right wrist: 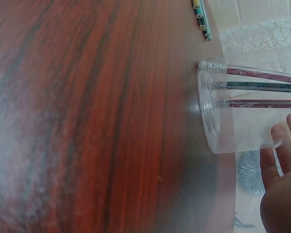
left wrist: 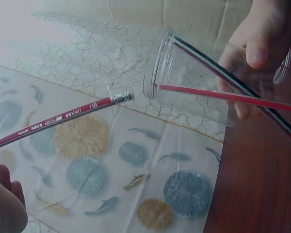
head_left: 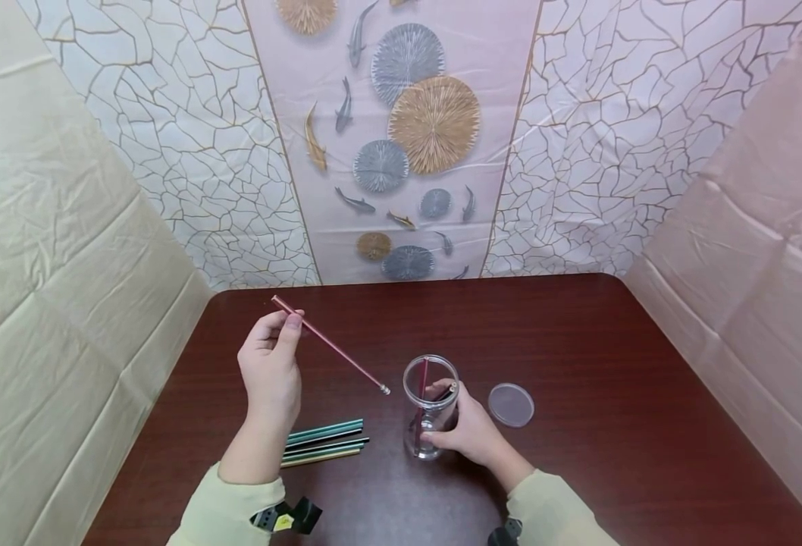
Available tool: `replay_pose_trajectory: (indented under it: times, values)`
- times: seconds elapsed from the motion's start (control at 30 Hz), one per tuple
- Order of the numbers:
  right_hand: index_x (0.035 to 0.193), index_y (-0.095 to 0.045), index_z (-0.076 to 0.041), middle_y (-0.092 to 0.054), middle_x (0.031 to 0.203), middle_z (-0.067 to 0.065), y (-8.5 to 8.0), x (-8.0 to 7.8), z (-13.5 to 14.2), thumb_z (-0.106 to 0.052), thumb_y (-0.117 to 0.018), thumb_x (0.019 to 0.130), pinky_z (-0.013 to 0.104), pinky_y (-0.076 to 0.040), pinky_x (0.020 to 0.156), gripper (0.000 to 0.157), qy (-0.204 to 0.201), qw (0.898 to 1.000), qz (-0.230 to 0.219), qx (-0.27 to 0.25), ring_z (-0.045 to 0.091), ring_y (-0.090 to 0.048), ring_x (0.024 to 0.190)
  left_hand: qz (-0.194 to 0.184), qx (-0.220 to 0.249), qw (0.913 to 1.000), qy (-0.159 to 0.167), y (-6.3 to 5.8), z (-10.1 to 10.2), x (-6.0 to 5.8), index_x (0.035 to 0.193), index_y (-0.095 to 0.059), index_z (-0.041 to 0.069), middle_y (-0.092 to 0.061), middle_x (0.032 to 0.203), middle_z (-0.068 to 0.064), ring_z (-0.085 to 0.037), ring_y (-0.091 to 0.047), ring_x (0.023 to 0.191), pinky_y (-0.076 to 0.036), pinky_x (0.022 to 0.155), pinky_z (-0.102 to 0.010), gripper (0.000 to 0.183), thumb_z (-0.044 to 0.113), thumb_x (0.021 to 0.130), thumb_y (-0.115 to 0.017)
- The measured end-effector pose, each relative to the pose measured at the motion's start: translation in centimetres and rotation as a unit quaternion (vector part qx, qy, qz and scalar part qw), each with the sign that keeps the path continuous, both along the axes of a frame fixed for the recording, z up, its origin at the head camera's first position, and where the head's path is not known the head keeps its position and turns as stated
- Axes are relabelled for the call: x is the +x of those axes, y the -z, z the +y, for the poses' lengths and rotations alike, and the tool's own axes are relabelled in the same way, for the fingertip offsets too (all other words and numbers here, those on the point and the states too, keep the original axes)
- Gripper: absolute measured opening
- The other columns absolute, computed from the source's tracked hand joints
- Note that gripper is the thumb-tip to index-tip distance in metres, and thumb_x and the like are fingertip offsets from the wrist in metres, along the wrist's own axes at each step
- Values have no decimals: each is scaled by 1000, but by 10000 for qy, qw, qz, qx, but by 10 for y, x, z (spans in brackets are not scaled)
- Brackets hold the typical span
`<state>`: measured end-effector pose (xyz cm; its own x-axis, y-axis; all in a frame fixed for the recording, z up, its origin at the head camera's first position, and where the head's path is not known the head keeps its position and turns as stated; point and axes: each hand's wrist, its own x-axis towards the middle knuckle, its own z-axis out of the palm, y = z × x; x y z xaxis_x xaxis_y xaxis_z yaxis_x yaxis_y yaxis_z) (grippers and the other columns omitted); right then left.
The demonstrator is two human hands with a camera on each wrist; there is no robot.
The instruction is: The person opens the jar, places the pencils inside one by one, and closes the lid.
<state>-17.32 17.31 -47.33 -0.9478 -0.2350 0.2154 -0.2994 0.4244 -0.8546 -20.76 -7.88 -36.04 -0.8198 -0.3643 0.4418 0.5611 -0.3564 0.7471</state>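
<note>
Thumb and fingers of my left hand (head_left: 273,371) pinch a red pencil (head_left: 336,347) near its upper end. It slants down to the right, and its metal-banded eraser end (left wrist: 121,97) points toward the mouth of a clear jar (head_left: 431,378). A gap shows between eraser and rim. My right hand (head_left: 472,428) grips the jar from the right side, thumb in front and fingers behind. Inside the jar lean red pencils (right wrist: 262,104) and a dark green pencil (right wrist: 281,86), their eraser ends at the bottom.
Several green, dark and yellow pencils (head_left: 326,441) lie side by side left of the jar on the dark red-brown table (head_left: 578,341). A round, translucent lid (head_left: 511,405) lies to the right of the jar. Patterned cloth (head_left: 408,152) hangs behind the table's far edge.
</note>
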Motion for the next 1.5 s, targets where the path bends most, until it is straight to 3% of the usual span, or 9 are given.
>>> replay_pose_trajectory:
  times: [0.23,0.47,0.6,0.77,1.03,1.3,1.5]
  values:
    - [121,-44,0,-59,116,11,1,0,0,-11,-83,67,27,-46,81,68,-27,10000,-71,-30,8,-60,88,361,495,9969,501,-4,8,0,86,-66,-1,-68,81,-6,-14,-62,71,-48,77,-23,3,2,86,-66]
    - [122,-45,0,-59,117,10,0,0,0,-11,-84,66,28,-45,85,69,8,10000,-87,-35,9,-59,95,-136,-315,9986,414,-2,24,5,85,-66,3,-68,82,0,-12,-62,71,-46,80,-25,6,1,88,-62]
    - [122,-45,0,-60,117,8,1,0,1,-11,-84,65,29,-43,88,70,45,10000,-87,-7,8,-57,101,-497,-781,9945,483,2,31,5,85,-66,5,-68,82,4,-10,-61,71,-46,80,-26,7,0,87,-61]
    - [122,-45,0,-60,118,7,0,0,1,-10,-84,65,30,-43,88,70,26,10000,-74,36,8,-57,101,-795,-997,9895,686,8,38,3,85,-66,9,-68,81,4,-12,-61,72,-47,80,-26,11,0,87,-61]
    - [121,-45,0,-61,112,9,0,0,1,-11,-84,65,28,-46,80,69,30,9999,-133,37,4,-59,82,-1001,-1373,9807,969,20,46,0,90,-63,-7,-68,81,2,-12,-62,75,-49,78,-25,7,-1,87,-61]
    - [122,-44,1,-60,117,12,0,0,1,-11,-84,66,26,-45,82,70,-58,9999,-92,-80,4,-58,88,-1098,-1731,9721,1143,25,51,2,93,-60,-13,-67,80,1,-10,-60,77,-48,77,-24,13,-2,87,-60]
    - [121,-45,1,-60,117,12,3,-1,2,-10,-84,65,27,-45,83,69,-36,10000,-66,-54,5,-59,91,-1025,-1983,9652,1361,30,55,2,93,-61,-12,-66,88,-21,-10,-61,81,-49,79,-26,13,-1,88,-57]
